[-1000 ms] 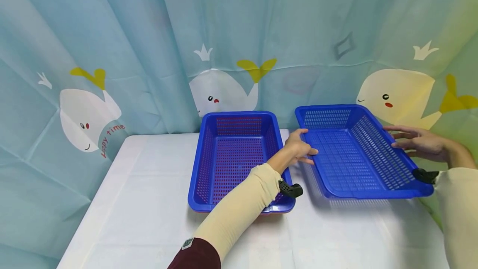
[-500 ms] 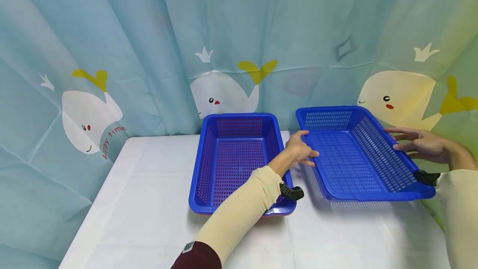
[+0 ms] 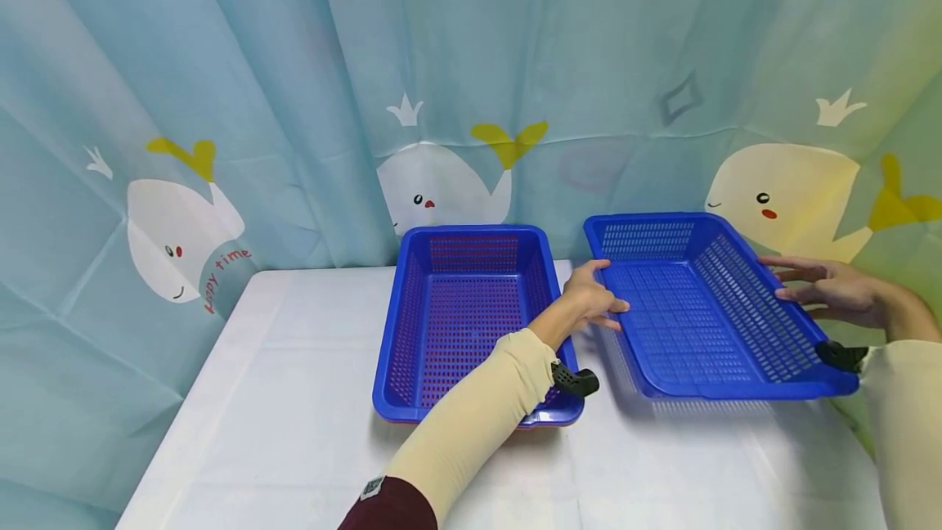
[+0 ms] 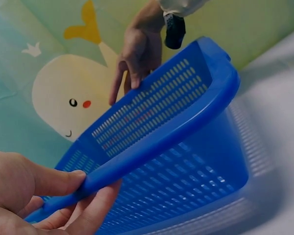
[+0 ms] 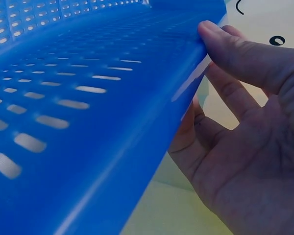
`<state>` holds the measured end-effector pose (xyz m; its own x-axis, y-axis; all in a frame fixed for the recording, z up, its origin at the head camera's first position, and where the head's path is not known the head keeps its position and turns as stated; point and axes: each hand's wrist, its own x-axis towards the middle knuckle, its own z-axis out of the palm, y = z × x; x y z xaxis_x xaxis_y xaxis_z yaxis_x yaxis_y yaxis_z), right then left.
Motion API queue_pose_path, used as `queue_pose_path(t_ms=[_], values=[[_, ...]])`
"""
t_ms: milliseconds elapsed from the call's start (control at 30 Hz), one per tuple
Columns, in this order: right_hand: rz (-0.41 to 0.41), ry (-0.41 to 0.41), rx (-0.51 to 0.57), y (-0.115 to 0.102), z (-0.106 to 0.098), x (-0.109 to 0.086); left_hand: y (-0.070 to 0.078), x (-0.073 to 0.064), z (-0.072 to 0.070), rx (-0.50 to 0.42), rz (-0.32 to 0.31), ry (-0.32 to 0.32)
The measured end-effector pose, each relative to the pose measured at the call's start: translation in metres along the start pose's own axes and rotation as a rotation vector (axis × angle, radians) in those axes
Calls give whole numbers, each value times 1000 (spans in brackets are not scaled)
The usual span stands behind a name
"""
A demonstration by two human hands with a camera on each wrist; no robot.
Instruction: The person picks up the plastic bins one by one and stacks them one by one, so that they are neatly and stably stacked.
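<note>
A blue slotted plastic basket [image 3: 673, 317] is at the right of the head view, with a shadow under its near side. My left hand [image 3: 589, 294] pinches its left rim. In the left wrist view, the thumb [image 4: 63, 182] lies on top of that rim and the fingers curl beneath. On the opposite side my right hand [image 3: 835, 291] holds the right rim. The right wrist view shows that thumb [image 5: 225, 46] on the rim's edge and the fingers bent behind the outer wall. No item is visible inside this basket.
Left of my left hand, a second blue basket [image 3: 390, 334] sits on the white table [image 3: 294, 399]; red shows through its slots and below its near rim. My left forearm [image 3: 471, 411] crosses over its near right corner. A whale-print curtain [image 3: 309, 105] hangs behind the table.
The whole head view has shifted slightly downward in the frame. Both hands keep their hold on the right-hand basket, with no clear movement of it relative to the table.
</note>
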<state>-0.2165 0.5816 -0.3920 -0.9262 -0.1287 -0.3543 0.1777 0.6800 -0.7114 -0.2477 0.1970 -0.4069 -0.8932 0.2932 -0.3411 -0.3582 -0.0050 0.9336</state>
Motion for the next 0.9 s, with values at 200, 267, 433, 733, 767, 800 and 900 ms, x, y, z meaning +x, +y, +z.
queue_pose_path(t_ms=[200, 267, 433, 733, 767, 800, 900], values=[[4, 2, 12, 1, 0, 1, 0, 0, 0, -4, 3, -3], [1, 4, 11, 1, -1, 2, 0, 0, 0, -8, 3, -3], [-16, 13, -10, 0, -1, 2, 0, 1, 1, 14, 1, 7], [-16, 35, -60, -12, -1, -2, 4, 3, 1, 86, 8, 27], [-16, 37, -74, -13, -2, -3, 5, 3, 1, 94, 11, 26], [-18, 40, -83, -14, -2, -4, 5, 3, 0, 101, 14, 25], [-25, 48, -105, -16, -4, -7, 8, 1, 0, 108, 21, 18]])
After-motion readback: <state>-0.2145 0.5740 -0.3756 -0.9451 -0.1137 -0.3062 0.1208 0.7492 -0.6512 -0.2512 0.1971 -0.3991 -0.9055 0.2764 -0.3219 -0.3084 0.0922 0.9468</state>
